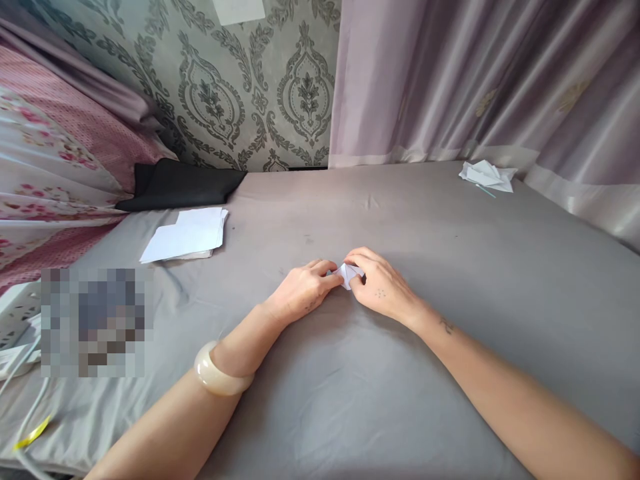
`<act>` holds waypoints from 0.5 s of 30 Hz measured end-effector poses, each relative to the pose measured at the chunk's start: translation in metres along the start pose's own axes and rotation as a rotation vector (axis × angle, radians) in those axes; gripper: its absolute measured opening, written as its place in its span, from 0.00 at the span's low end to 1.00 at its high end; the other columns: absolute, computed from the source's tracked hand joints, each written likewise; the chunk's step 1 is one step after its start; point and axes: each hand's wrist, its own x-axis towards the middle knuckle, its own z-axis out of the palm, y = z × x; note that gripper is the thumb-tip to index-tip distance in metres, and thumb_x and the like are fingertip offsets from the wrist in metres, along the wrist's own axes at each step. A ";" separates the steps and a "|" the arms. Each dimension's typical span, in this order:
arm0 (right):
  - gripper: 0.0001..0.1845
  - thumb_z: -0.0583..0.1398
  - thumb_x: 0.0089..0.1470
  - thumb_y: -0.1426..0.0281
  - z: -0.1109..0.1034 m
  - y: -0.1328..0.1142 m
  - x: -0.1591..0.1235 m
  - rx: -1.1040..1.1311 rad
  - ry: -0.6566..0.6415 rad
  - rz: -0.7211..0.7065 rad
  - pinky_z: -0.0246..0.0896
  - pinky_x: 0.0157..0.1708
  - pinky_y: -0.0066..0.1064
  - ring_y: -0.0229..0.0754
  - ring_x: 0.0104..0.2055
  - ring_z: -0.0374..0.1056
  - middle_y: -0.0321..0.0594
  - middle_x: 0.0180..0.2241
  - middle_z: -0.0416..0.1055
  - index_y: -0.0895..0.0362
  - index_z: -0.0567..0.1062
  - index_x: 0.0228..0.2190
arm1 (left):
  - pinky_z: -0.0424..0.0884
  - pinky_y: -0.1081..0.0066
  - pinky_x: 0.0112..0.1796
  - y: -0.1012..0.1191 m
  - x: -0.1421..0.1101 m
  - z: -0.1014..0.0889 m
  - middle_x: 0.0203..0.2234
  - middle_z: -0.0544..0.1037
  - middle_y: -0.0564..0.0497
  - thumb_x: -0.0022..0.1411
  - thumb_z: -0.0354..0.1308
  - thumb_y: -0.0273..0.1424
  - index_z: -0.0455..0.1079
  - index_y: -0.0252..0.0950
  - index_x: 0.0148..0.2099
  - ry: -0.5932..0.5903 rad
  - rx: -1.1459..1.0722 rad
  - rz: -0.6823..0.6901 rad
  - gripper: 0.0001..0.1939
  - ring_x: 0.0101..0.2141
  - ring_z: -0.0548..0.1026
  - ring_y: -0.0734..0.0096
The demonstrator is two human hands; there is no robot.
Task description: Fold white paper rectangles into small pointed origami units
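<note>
A small folded piece of white paper (346, 275) with visible creases is held between my two hands, just over the grey cloth. My left hand (307, 288) pinches its left side between thumb and fingers. On the right side, my right hand (381, 283) grips it with the thumb below and the curled fingers above. The paper's edges are partly hidden behind the fingertips. A pale bangle (220, 373) circles my left forearm.
Grey cloth (325, 400) covers the flat surface. White paper sheets (193, 233) lie at the left, near a folded black cloth (187, 185). Folded white papers (487, 176) sit far right. A power strip (17, 313) with cables stands at the left edge, beside a blurred patch.
</note>
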 end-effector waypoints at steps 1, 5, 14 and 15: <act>0.16 0.52 0.52 0.77 0.000 0.001 0.001 0.026 -0.008 0.001 0.60 0.37 0.30 0.41 0.44 0.68 0.40 0.47 0.70 0.54 0.73 0.41 | 0.68 0.74 0.33 0.000 0.000 0.000 0.44 0.74 0.45 0.71 0.40 0.30 0.71 0.41 0.48 -0.004 -0.009 -0.003 0.17 0.41 0.73 0.68; 0.15 0.53 0.53 0.75 0.001 0.006 0.002 0.143 -0.004 0.000 0.62 0.42 0.31 0.40 0.44 0.68 0.39 0.47 0.70 0.53 0.73 0.41 | 0.69 0.72 0.37 -0.002 0.000 0.004 0.44 0.75 0.47 0.70 0.44 0.31 0.70 0.41 0.47 0.032 -0.113 -0.055 0.14 0.42 0.74 0.68; 0.07 0.57 0.49 0.69 -0.012 0.006 0.009 0.232 -0.160 0.099 0.63 0.35 0.30 0.40 0.38 0.68 0.39 0.41 0.73 0.53 0.72 0.33 | 0.69 0.72 0.35 -0.006 0.004 0.007 0.39 0.77 0.50 0.66 0.51 0.32 0.69 0.39 0.45 0.053 -0.241 -0.115 0.08 0.38 0.75 0.68; 0.06 0.57 0.49 0.69 -0.013 0.006 0.012 0.203 -0.180 0.090 0.62 0.34 0.29 0.40 0.37 0.68 0.39 0.41 0.73 0.53 0.72 0.32 | 0.69 0.72 0.36 -0.006 0.004 0.006 0.40 0.77 0.49 0.67 0.50 0.32 0.69 0.40 0.45 0.052 -0.241 -0.097 0.09 0.39 0.75 0.68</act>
